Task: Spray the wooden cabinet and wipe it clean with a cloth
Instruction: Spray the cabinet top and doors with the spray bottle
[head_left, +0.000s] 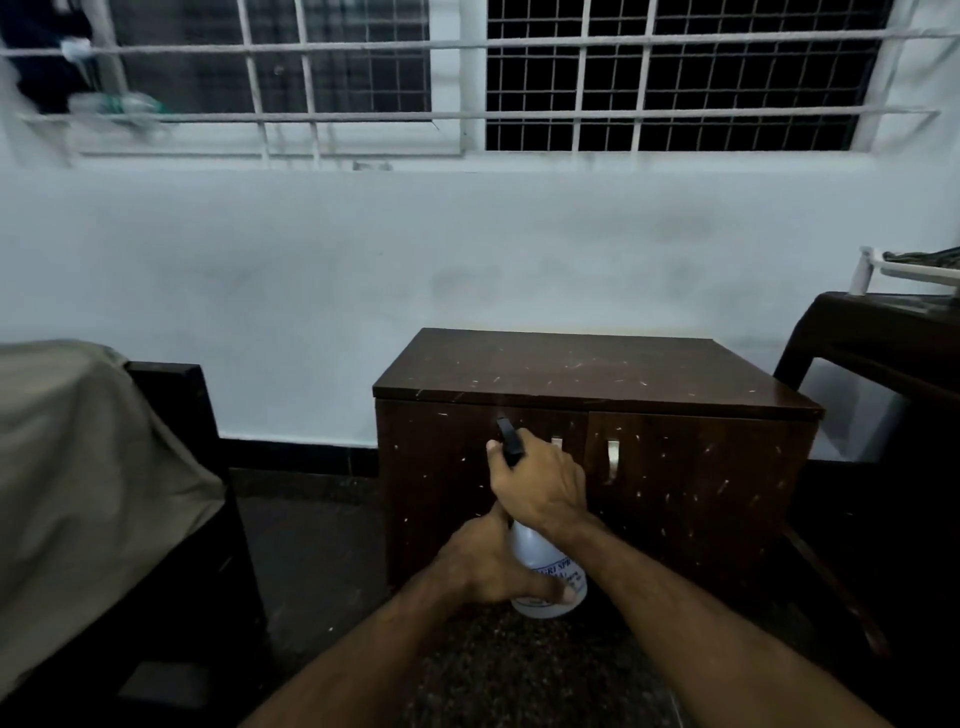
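The right hand is wrapped around the black trigger head of the spray bottle; the left hand grips its white body from nine o'clock. The wooden cabinet stands just behind, at twelve o'clock, against the wall.

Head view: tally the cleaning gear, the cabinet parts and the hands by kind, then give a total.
Spray bottles: 1, the spray bottle
Cabinets: 1, the wooden cabinet
Cabinet door handles: 2, the left handle and the right handle
Hands: 2, the left hand and the right hand, both on the bottle
Cloths for wiping: 0 in view
Total: 6
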